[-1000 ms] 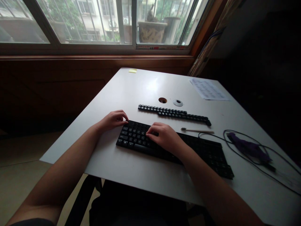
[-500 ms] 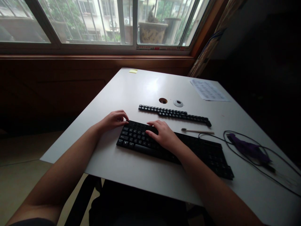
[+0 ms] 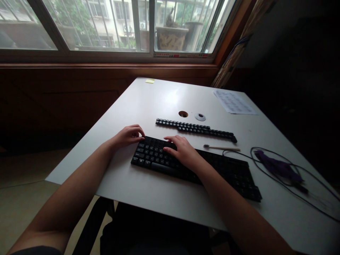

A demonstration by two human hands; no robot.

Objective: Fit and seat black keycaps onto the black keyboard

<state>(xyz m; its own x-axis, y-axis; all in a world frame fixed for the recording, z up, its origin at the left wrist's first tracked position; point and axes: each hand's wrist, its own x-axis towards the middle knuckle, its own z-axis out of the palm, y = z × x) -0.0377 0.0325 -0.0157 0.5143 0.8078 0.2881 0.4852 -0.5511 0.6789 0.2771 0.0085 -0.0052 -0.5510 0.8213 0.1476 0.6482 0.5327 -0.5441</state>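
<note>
A black keyboard (image 3: 162, 168) lies at a slant on the white table, and its upper left rows look bare of keycaps. My left hand (image 3: 130, 136) is at its far left corner, thumb and fingers closed on that corner. Over the middle left of the keyboard rests my right hand (image 3: 183, 150), thumb and fingers apart; its fingertips touch the upper rows, and no separate thing shows in it. Behind the keyboard, loose black keycaps (image 3: 195, 126) stand lined up in staggered rows. A thin brush (image 3: 221, 147) lies between them and the keyboard.
To the right are a purple cloth (image 3: 277, 166) and a looped black cable (image 3: 253, 156). A printed sheet (image 3: 235, 102) lies at the back right of the table (image 3: 148, 106). Near the middle are a cable hole (image 3: 183, 114), its round cover (image 3: 200, 117), and farther back a yellow note (image 3: 150, 81).
The view has shifted slightly. Both hands keep nearly the same position on the keyboard, and nothing else has visibly moved.
</note>
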